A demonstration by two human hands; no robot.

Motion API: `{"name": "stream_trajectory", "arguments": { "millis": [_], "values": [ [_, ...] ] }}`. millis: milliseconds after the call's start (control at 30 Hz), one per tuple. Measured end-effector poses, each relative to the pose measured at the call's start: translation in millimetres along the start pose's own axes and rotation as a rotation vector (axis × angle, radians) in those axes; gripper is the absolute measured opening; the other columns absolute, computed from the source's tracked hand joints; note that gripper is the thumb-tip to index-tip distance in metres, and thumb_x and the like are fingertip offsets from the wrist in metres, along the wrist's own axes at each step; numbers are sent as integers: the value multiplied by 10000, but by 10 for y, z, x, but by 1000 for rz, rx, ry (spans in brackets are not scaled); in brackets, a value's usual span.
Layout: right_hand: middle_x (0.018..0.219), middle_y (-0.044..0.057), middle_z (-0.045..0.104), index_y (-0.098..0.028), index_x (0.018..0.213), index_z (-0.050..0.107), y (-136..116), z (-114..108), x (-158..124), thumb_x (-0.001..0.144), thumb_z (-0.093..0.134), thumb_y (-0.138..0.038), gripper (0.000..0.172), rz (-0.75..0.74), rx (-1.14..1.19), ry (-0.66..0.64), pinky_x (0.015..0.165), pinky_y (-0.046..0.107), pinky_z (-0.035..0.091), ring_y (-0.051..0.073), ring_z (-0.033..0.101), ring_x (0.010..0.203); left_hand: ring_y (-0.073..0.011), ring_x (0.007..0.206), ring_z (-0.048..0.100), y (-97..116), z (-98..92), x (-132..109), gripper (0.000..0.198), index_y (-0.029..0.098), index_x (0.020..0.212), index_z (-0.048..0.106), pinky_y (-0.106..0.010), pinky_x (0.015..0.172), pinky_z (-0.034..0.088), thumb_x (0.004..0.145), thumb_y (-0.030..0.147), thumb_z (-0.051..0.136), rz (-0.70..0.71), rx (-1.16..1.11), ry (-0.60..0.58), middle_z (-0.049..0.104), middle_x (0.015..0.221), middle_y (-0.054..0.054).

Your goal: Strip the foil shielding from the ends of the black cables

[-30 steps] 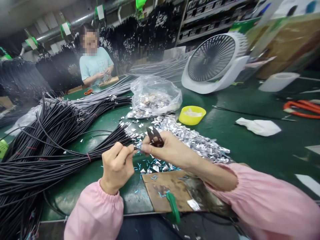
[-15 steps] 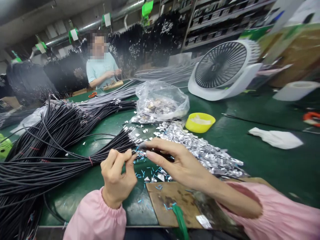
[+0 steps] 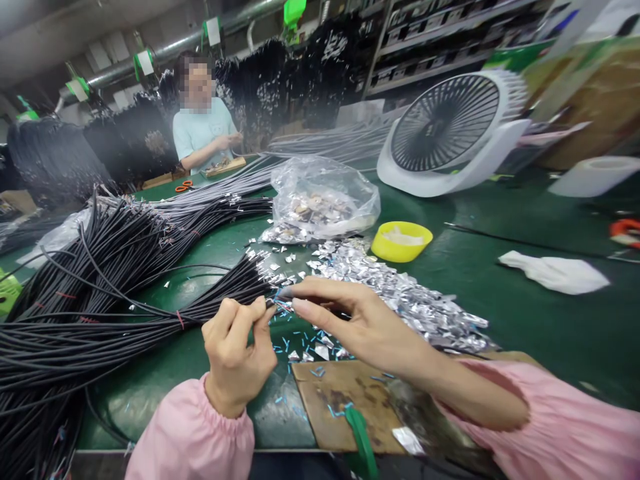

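Observation:
My left hand (image 3: 237, 353) is closed, its thumb and fingertips pinching a black cable (image 3: 269, 303) close to its stripped end. Thin coloured wires (image 3: 283, 305), blue and reddish, stick out of that end toward the right. My right hand (image 3: 350, 313) comes in from the other side, thumb and forefinger closed on these wires; its other fingers are partly hidden. Just behind my left hand lies a tied bundle of black cables (image 3: 215, 303) with silvery ends. Small blue offcuts (image 3: 285, 345) and foil scraps (image 3: 400, 300) are scattered under and beyond my hands.
A brown board (image 3: 330, 393) with a green strap (image 3: 360, 440) lies at the near table edge. Farther back are a clear bag (image 3: 325, 200) of scraps, a yellow dish (image 3: 401, 250), a white fan (image 3: 450, 180) and a white cloth (image 3: 560, 273). Across the table sits a person (image 3: 203, 133).
Both hands stay almost in place, still at the cable end, and the coloured wires show slightly more between them. The view has shifted a little.

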State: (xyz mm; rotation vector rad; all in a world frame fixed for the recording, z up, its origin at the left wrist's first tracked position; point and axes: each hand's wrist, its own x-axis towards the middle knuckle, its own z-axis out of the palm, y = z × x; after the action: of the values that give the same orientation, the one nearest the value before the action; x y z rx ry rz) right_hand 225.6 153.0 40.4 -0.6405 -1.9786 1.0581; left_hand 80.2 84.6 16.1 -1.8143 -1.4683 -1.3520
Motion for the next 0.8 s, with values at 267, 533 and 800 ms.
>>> {"name": "stream_trajectory", "arguments": {
  "millis": [267,533,800],
  "values": [
    [786,48,670,-196,811,693,-22,-10,1,841,527,-357,234,-41,-33,16,606,265,495,167,606,685,-81,553,503,23,-7,29,70,152,790,580,-197,538,424,804,85,565,6,52,-11,534,619,17],
    [782,57,672,-199,793,701,-28,-13,9,820,535,-386,252,3,-20,5,639,282,510,181,611,698,-82,539,503,31,6,12,73,156,788,585,-198,531,426,813,92,559,28,91,2,524,602,15],
    [761,46,663,-189,787,695,-27,-12,3,802,545,-309,193,-1,-4,14,657,268,509,166,607,695,-84,547,500,27,2,14,73,146,820,580,-193,532,420,812,76,562,59,96,3,515,599,14]
  ]
}}
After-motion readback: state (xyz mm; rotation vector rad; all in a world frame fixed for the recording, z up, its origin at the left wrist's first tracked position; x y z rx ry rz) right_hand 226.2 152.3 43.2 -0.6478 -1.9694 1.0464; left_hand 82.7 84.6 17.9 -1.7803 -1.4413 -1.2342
